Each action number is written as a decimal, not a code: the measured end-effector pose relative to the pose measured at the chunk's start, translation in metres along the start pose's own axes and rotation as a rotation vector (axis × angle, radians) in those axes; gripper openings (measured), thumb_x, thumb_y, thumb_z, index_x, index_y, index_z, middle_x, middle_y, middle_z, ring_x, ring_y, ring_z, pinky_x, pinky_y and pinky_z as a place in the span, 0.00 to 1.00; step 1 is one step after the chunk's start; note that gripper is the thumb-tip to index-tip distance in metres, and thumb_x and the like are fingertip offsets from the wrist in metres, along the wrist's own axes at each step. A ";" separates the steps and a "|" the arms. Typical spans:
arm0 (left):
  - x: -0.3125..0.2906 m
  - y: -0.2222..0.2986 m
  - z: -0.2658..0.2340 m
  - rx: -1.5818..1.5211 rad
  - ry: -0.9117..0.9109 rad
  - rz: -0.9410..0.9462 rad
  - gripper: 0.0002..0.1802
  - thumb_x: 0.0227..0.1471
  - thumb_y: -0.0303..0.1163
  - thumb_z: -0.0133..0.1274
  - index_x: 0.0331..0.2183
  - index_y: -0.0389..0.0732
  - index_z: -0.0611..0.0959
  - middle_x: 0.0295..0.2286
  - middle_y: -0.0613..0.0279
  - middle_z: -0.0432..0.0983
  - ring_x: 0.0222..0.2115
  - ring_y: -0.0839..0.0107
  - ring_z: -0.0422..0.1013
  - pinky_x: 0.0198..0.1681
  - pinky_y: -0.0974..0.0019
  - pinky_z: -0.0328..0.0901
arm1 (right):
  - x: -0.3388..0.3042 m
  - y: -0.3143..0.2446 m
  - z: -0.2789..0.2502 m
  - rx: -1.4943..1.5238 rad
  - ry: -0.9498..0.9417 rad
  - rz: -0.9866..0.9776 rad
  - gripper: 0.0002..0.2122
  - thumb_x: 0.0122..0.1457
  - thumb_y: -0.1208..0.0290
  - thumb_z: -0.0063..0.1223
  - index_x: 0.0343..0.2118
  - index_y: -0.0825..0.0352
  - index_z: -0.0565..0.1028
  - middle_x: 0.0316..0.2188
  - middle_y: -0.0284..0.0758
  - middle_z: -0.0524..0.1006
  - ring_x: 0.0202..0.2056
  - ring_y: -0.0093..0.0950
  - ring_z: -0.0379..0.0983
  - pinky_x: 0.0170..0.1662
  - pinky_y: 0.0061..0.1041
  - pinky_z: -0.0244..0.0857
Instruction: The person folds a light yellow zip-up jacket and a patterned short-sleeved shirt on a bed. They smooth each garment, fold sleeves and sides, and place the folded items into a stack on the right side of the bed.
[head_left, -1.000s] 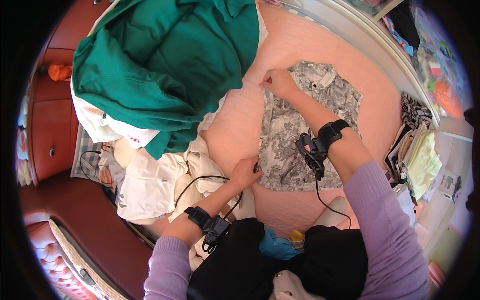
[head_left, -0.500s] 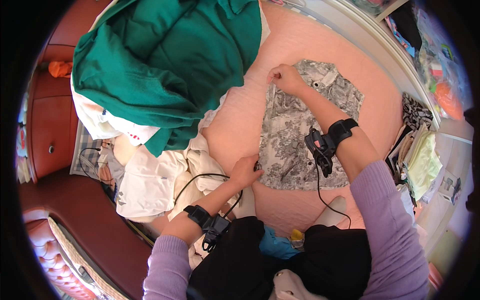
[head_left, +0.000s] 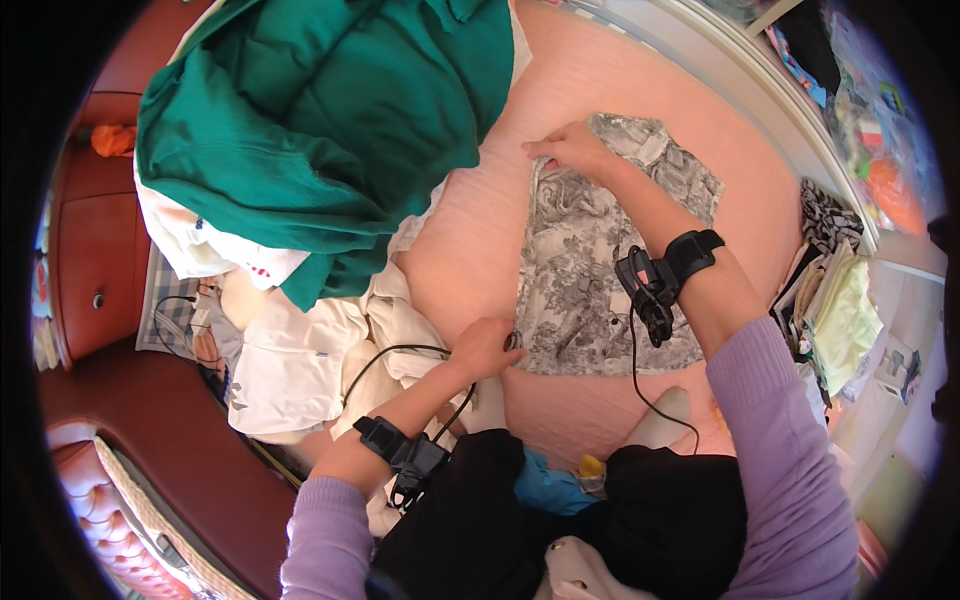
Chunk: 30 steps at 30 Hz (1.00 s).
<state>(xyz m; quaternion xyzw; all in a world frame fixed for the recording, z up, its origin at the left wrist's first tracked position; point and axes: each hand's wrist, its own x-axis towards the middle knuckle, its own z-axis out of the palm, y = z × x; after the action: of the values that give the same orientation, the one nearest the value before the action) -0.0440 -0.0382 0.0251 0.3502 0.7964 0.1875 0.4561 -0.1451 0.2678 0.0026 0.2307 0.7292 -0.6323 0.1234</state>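
Observation:
A grey-and-white printed shirt [head_left: 590, 270] lies folded into a long panel, its collar end away from me. My left hand [head_left: 485, 350] is at its lower left corner, thumb and fingers closed on the edge. At the upper left edge, my right hand [head_left: 572, 150] has its fingers stretched leftward past the cloth, the thumb apart below them and touching the shirt. My right forearm hides part of the shirt's right side. Both wrists carry black strapped devices with cables.
A large green cloth [head_left: 320, 150] is heaped over white cloth at upper left. White garments [head_left: 290, 365] lie below it. The pink bed cover [head_left: 450, 250] spreads under everything. Folded clothes [head_left: 840, 310] stack at right. A red-brown cabinet [head_left: 95, 250] stands at left.
My right hand has shifted slightly left and its fingers have straightened out from a pinch. The left hand stays at the shirt's lower corner. The whole view has shifted a little.

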 end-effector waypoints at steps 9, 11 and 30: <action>0.011 0.042 0.001 0.177 -0.064 0.243 0.22 0.47 0.47 0.57 0.18 0.37 0.79 0.18 0.50 0.75 0.23 0.49 0.73 0.29 0.50 0.66 | -0.014 -0.003 -0.028 0.114 -0.090 -0.084 0.11 0.52 0.85 0.56 0.40 0.71 0.78 0.34 0.33 0.77 0.34 0.22 0.74 0.35 0.23 0.74; 0.019 0.053 0.007 0.184 -0.079 0.292 0.22 0.48 0.47 0.56 0.18 0.37 0.79 0.18 0.49 0.75 0.23 0.48 0.73 0.28 0.49 0.67 | -0.020 -0.003 -0.042 0.079 -0.078 -0.084 0.12 0.53 0.85 0.55 0.41 0.69 0.78 0.35 0.31 0.75 0.35 0.21 0.73 0.37 0.22 0.73; 0.070 0.094 0.051 0.056 -0.249 0.244 0.24 0.54 0.44 0.51 0.14 0.38 0.78 0.14 0.61 0.77 0.17 0.62 0.75 0.27 0.59 0.70 | -0.041 0.052 -0.081 -0.290 0.288 -0.373 0.11 0.50 0.84 0.57 0.38 0.67 0.79 0.34 0.32 0.80 0.35 0.21 0.75 0.40 0.22 0.70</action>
<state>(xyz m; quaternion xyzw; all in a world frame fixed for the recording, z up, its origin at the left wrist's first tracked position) 0.0123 0.0761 0.0149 0.4773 0.6902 0.1742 0.5152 -0.0744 0.3448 -0.0094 0.1600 0.8519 -0.4940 -0.0684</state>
